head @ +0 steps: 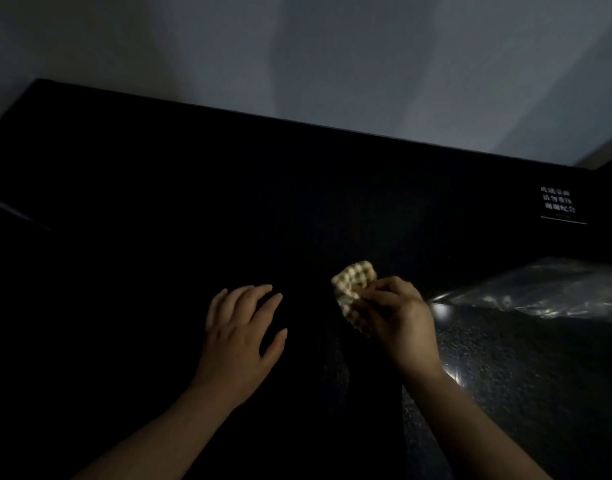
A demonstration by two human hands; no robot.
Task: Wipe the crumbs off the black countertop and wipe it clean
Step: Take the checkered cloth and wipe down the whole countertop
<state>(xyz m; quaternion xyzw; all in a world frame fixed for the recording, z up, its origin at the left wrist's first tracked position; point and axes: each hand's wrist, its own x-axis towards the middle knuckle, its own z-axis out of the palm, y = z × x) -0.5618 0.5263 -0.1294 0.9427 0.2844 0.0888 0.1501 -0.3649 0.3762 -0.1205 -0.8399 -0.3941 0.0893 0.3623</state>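
The black countertop (159,237) fills most of the dim view, and I can make out no crumbs on it. My right hand (401,317) grips a bunched checkered cloth (353,284), green and cream, held just above the counter right of centre. My left hand (242,330) rests flat on the counter with its fingers spread, a short way left of the cloth.
A pale wall (297,53) rises behind the counter's far edge. A small sign with white characters (557,202) sits at the far right. A clear plastic bag (540,292) lies on a speckled dark surface (522,375) to my right.
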